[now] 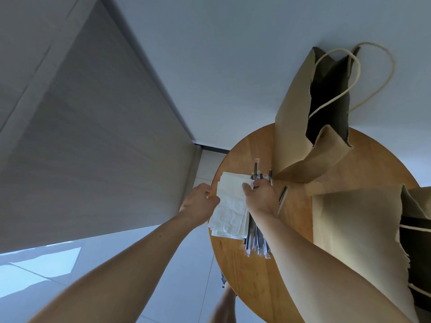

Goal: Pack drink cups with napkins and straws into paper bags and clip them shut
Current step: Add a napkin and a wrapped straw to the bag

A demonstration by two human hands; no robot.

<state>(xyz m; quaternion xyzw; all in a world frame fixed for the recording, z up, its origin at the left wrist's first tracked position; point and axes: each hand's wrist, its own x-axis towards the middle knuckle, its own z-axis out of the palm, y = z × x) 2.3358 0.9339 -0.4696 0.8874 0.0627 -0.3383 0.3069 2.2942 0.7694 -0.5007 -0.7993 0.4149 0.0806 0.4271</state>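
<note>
Risks:
- The napkins (231, 213) are a thin, loose stack close to the left rim of the desk (245, 287). A tug on one sheet would likely drag several, or push the pile over the edge to the floor (177, 264).
- The straws (256, 241) are in slick wrappers and bundled only by grip. A slack hold would let them fan out or roll. One loose straw (283, 194) lies apart from the rest, just right of the wrist.
- The far bag (296, 127) stands with its mouth open and looks to lean. A knock from the right arm could tip it.
- The near bag (354, 229) sits tight against the right forearm, so a quick lift may snag it.

Hands:
- Left hand (200, 201): fingers curled at the left edge of the napkins, apparently pinching that edge.
- Right hand (261, 197): fingers curled over the upper ends of the straws, whose tips poke out beyond the knuckles. The thumb lies on the top napkin's corner. The grip looks closed on the straws, though the underside is hidden.
</note>
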